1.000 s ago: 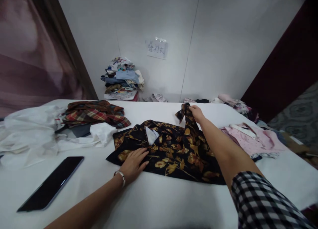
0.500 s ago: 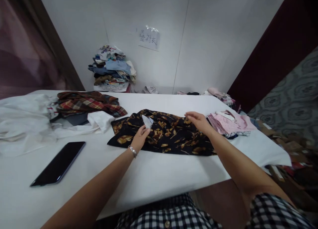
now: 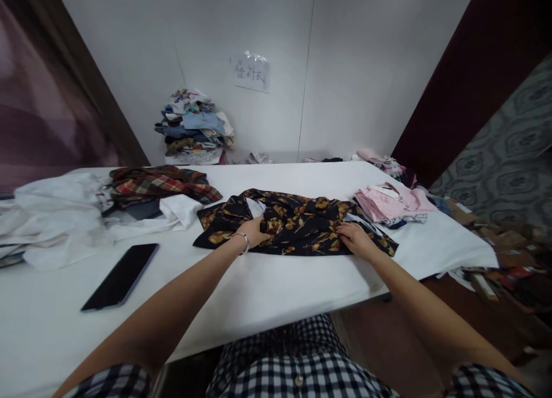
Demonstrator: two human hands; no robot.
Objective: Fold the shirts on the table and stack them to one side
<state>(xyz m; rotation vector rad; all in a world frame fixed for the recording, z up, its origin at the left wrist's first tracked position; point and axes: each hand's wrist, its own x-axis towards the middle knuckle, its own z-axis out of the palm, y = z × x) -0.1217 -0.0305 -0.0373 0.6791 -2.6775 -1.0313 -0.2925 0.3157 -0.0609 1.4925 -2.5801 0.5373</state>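
Observation:
A black garment with a gold-brown floral print (image 3: 310,225) lies bunched lengthwise across the white table. White patches of cloth show near both its ends. My left hand (image 3: 253,232) rests on its left part, fingers on the fabric beside the left white patch; whether they pinch the cloth cannot be made out. On the right part lies my right hand (image 3: 354,237), fingers spread a little over the print, below the other white patch.
Folded pink clothes (image 3: 394,202) sit right of the garment. At the left are a plaid shirt (image 3: 166,185), white clothes (image 3: 64,214) and a black phone (image 3: 121,277). A tall clothes stack (image 3: 194,127) stands behind the table (image 3: 276,291), beneath a paper sign (image 3: 252,73).
My right hand has come down onto the garment's right part. My left hand has moved slightly right, off the left white patch. More of the garment's right end shows.

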